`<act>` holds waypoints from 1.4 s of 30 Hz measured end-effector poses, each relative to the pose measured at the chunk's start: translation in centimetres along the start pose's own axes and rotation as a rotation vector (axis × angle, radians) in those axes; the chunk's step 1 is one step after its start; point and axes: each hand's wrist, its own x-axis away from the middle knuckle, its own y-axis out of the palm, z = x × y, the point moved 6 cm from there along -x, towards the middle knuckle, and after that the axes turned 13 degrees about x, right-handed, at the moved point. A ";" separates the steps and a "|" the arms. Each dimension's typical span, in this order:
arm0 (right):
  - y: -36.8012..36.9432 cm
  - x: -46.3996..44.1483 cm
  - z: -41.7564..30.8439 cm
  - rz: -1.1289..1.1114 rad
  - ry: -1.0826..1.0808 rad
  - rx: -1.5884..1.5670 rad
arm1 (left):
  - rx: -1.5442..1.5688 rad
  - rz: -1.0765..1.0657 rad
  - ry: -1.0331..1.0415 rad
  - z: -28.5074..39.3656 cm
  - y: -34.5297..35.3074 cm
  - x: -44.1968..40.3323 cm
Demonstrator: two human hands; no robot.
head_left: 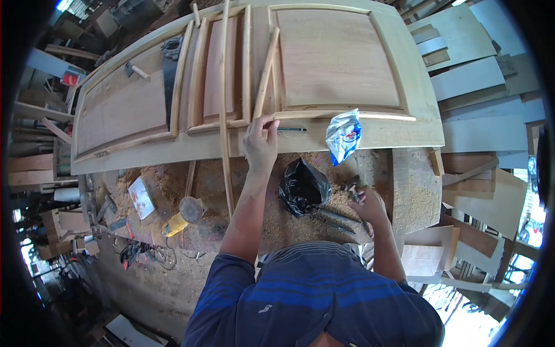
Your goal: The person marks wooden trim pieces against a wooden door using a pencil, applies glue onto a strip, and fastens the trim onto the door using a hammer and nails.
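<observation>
My left hand [262, 141] rests at the lower edge of a pale wooden panelled door [243, 141]. Its thumb and fingers are pinched together at the left end of a moulding strip [347, 114]; anything small between them is hidden. A dark pencil [292, 129] lies just right of the fingertips. Over the bench, my right hand [371, 205] is closed around a dark tool [350, 185], whose kind I cannot make out. Between my hands sits an open black plastic bag [303, 188]. A blue and silver packet [344, 137] lies on the door's edge.
Long loose strips [224, 104] cross the door. A hammer [137, 72] lies on its left panel. The sawdust-covered bench [260, 228] holds a yellow power tool [175, 225], a round tin [192, 209], a white card [141, 198] and dark tools [335, 221]. Boards [485, 136] are stacked right.
</observation>
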 end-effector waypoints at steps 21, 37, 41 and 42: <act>-9.4 -8.7 -4.7 0.498 -0.015 -0.906 | -0.166 -0.656 0.352 -0.1 14.3 -2.1; -20.2 5.0 -5.7 0.235 -0.272 -1.764 | 0.910 -0.695 -0.486 12.1 3.4 8.2; -25.4 9.9 -9.5 0.185 -0.382 -1.624 | 0.972 -0.626 -0.513 14.1 -0.9 11.4; -25.8 10.5 -10.0 0.198 -0.360 -1.584 | 0.988 -0.620 -0.513 14.6 -1.9 12.0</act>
